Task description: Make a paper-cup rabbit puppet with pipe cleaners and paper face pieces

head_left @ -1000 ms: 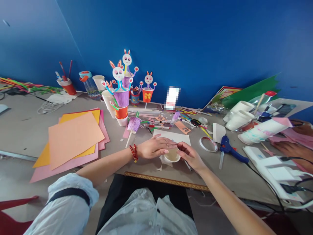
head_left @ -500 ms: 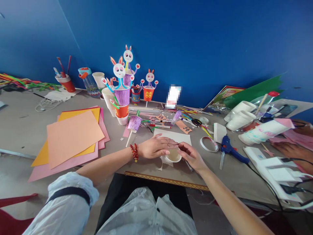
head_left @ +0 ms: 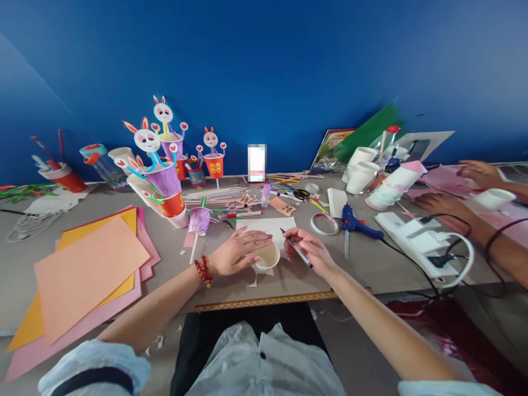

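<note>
We can't see all of round white paper cup [head_left: 269,257]: our left hand [head_left: 236,252], open wide, touches its rim. Our right hand [head_left: 311,250] pinches thin dark pen [head_left: 304,258].

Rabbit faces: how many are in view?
3: nearest rabbit face, another behind it, a third above a red cup. Ears below the nearest may mean a hidden fourth.

Pale blue shirt [head_left: 264,363] w/ dark btn; dark sleeve band [head_left: 99,378]; red bead bracelet [head_left: 203,271]; blk trousers [head_left: 187,341].
</note>
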A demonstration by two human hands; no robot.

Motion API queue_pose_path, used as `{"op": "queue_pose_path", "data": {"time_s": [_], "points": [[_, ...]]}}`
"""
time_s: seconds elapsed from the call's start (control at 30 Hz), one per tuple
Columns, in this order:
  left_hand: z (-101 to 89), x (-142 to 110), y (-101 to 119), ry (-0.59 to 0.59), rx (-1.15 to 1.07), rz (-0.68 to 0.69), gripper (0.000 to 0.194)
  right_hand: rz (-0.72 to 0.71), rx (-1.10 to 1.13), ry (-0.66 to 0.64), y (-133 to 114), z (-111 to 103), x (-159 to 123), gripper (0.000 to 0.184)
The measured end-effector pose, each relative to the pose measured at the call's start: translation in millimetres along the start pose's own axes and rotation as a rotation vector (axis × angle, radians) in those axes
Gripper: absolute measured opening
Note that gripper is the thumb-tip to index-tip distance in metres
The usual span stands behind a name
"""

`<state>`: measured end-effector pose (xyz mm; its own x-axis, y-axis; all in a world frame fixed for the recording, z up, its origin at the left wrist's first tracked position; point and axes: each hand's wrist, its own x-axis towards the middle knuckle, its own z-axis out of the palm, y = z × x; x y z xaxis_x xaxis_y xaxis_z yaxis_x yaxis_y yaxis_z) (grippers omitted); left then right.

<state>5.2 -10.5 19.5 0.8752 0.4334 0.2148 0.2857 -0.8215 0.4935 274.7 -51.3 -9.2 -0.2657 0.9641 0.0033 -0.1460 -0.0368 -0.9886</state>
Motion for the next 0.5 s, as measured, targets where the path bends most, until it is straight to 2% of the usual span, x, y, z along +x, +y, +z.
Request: {"op": "queue_pose_path", "data": {"time_s": [0.1, 0.27, 0.5], "points": [[0.3, 0, 0, -0.009, 0.015, 0.002, 0.051, -0.049, -0.101, 0.032, -4, -4, -16, 0.021], [2.1, 0, -2, -0.001, 0.021, 0.018, 0.05, -0.039, -0.143, 0.024, -5, 2, -39, 0.02], [3.4, 0, -3, 0.007, 0.045, 0.026, 0.051, 0.017, -0.214, -0.066, 6, 15, -39, 0.007]]}}
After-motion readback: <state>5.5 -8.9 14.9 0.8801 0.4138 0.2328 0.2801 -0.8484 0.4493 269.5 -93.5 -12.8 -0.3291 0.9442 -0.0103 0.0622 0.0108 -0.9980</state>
